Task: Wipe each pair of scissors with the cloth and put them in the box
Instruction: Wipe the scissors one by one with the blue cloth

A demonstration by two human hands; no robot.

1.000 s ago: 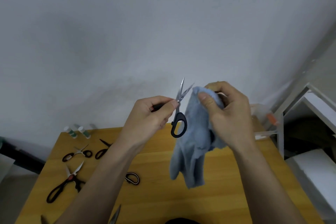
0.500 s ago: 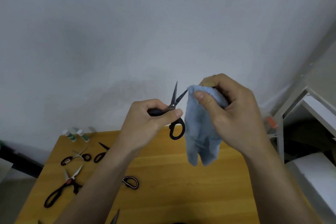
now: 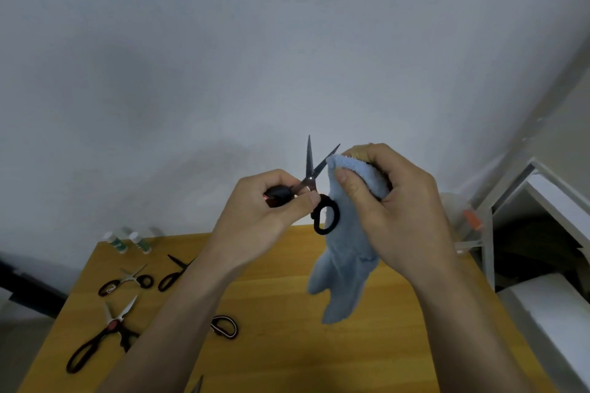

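Gripping black scissors point(image 3: 314, 183), left hand point(image 3: 266, 210) faces right hand point(image 3: 392, 201) clutching cloth point(image 3: 346, 258).

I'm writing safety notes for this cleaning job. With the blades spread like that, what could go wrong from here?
1. The scissors are held open, points up, by the left hand; the right hand pinches the blue cloth against one blade, so a slip might cut a finger through the fabric.
2. The left hand grips near the pivot with one handle loop hanging free, so the blades might snap shut.
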